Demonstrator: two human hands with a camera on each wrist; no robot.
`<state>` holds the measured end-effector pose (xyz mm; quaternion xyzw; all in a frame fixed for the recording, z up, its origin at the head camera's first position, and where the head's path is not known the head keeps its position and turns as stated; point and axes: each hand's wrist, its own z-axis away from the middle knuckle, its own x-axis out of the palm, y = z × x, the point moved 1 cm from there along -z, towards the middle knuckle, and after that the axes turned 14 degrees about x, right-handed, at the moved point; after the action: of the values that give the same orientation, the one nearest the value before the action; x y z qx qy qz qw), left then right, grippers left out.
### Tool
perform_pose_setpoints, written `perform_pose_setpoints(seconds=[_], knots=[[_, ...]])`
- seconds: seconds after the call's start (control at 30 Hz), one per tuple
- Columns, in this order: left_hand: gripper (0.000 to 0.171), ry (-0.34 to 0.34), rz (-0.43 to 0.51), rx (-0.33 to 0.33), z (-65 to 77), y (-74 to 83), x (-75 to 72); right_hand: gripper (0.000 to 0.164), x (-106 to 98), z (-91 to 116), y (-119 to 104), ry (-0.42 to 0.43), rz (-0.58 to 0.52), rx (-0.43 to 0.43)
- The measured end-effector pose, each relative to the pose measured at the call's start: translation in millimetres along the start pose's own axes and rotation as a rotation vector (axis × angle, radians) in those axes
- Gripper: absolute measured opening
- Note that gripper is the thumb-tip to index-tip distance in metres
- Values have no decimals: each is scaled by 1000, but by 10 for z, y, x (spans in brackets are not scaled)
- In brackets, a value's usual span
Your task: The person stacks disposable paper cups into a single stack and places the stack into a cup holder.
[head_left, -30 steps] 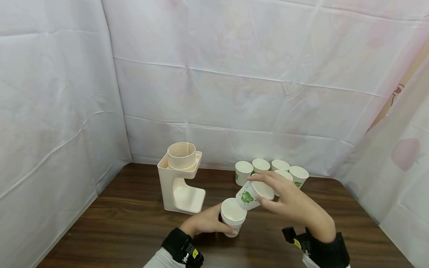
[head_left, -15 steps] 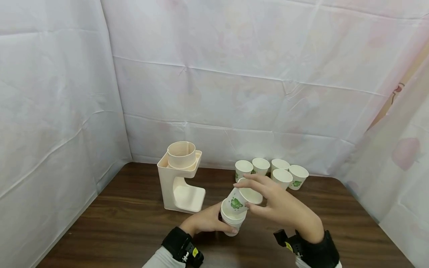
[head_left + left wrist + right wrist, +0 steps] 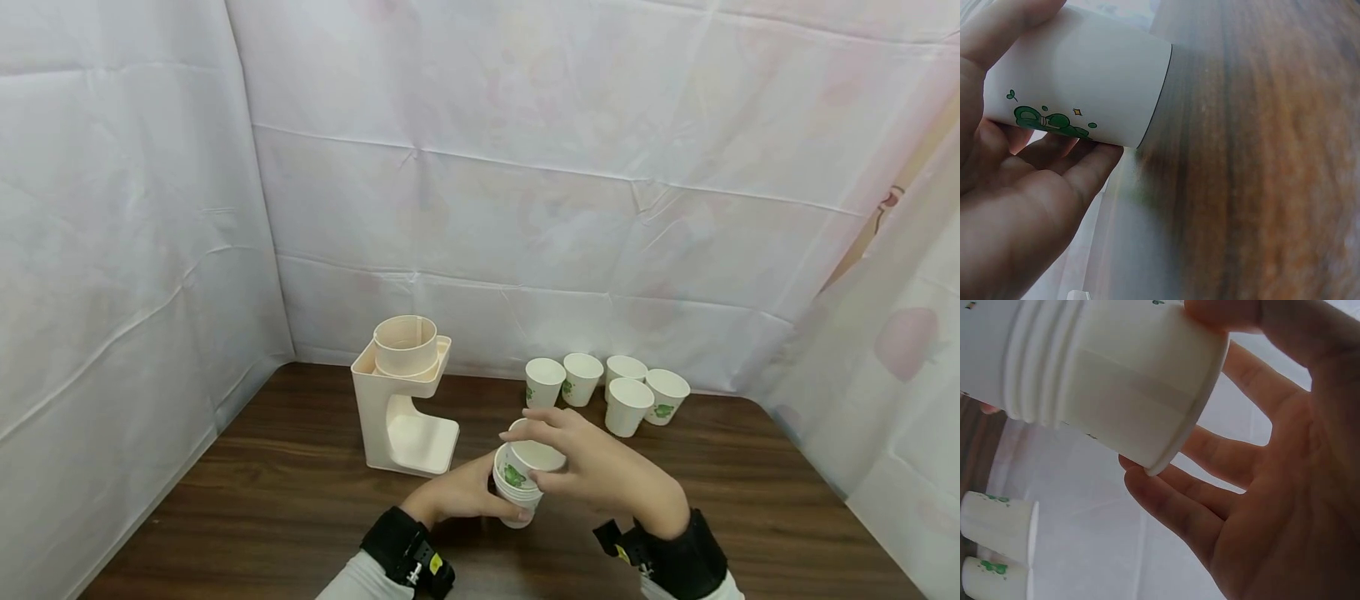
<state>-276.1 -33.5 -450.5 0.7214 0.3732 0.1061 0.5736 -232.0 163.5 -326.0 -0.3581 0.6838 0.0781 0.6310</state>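
Observation:
A stack of nested white paper cups point(image 3: 517, 497) stands near the table's front, and my left hand point(image 3: 461, 498) grips it from the left side. In the left wrist view the thumb and fingers curl round the lower cup point(image 3: 1091, 75), which carries a green print. My right hand point(image 3: 585, 462) holds another paper cup point(image 3: 534, 461) by its rim, thumb on one side and fingers on the other. The right wrist view shows this cup point(image 3: 1141, 394) partly inside the stack, with several rolled rims point(image 3: 1035, 362) below it.
A cream-coloured holder point(image 3: 382, 417) with a round cylinder point(image 3: 406, 346) on top stands left of the hands. Several single paper cups point(image 3: 628, 404) stand upright at the back right. White cloth point(image 3: 480, 208) hangs behind the dark wooden table point(image 3: 285, 492).
My right hand has moved left and down, bringing its tilted cup from beside the stack into the stack's mouth. My left hand and the stack have stayed in place.

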Motion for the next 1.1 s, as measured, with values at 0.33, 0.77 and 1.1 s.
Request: perform_pose_setpoints(seconds=[0.33, 0.77, 1.1], knots=[[66, -14, 28, 3, -8, 24, -10, 42, 191, -105, 16, -72, 4, -24], [61, -28, 44, -28, 27, 44, -3, 38, 275, -108, 27, -153, 4, 44], [65, -29, 15, -17, 15, 34, -15, 38, 262, -109, 58, -121, 5, 69]])
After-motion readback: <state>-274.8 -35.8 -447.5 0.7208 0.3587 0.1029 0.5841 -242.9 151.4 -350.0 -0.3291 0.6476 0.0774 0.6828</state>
